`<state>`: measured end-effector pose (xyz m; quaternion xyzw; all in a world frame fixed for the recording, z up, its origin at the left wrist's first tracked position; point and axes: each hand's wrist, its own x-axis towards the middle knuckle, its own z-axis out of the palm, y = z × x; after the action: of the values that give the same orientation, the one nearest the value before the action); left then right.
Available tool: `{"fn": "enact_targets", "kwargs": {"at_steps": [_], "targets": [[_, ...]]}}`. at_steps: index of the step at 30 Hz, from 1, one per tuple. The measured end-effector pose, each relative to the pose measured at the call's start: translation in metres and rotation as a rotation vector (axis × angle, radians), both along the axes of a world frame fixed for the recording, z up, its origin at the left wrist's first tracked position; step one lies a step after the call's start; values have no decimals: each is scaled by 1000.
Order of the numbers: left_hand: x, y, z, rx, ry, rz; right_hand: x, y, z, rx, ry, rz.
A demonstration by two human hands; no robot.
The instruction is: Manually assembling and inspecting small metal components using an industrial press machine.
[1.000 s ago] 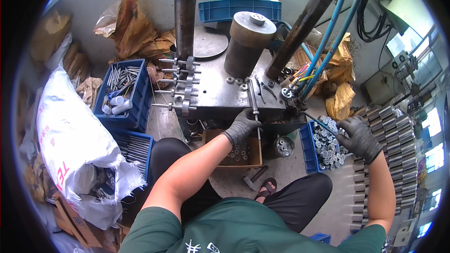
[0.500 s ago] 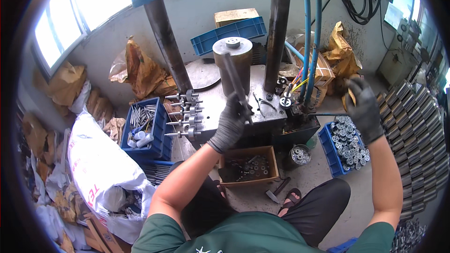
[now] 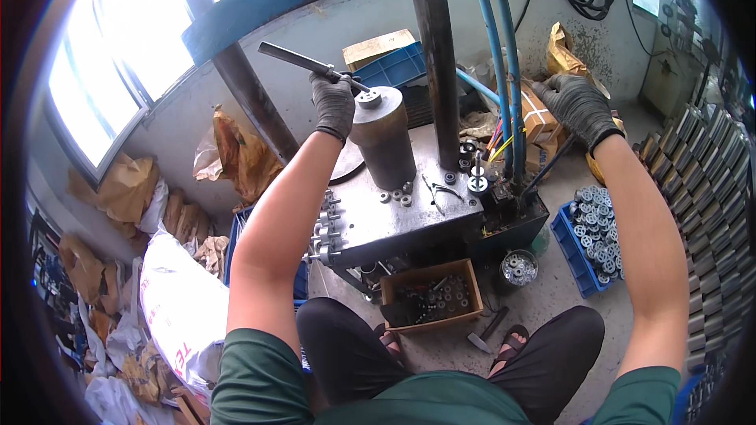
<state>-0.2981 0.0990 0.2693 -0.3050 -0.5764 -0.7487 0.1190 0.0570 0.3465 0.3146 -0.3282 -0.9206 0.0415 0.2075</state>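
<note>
The left hand (image 3: 334,104), gloved, has its fingers (image 3: 329,114) clenched around a long metal bar (image 3: 303,61), which now stands raised over the small round part (image 3: 368,98) sitting on top of the dark steel cylinder (image 3: 383,145); half a second ago the bar was lower, in front of the cylinder. The right hand (image 3: 577,102) has risen from the blue bin of round parts (image 3: 596,230) and hangs open-fingered near the blue hoses (image 3: 504,71), grasping nothing. The cylinder stands on the press worktop (image 3: 394,220). The lifted bar suggests a strike or a levering move is being set up.
</note>
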Motion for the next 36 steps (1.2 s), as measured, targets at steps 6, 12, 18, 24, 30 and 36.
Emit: {"fn": "enact_targets", "kwargs": {"at_steps": [6, 12, 18, 24, 30, 36], "targets": [[-40, 13, -3, -308, 131, 114, -2, 1, -10, 138, 93, 5], [-26, 16, 11, -536, 350, 250, 4, -2, -5, 90, 65, 22], [-23, 14, 12, -678, 378, 281, 10, -13, -9, 113, 142, 24], [-14, 20, 3, -637, 326, 230, 59, -44, -17, 108, 67, 85], [-14, 9, -21, -480, 33, 6, 145, -105, -63, -136, -286, 420], [-4, 19, -22, -353, -36, -75, 202, -143, -135, -198, -321, 365]]}}
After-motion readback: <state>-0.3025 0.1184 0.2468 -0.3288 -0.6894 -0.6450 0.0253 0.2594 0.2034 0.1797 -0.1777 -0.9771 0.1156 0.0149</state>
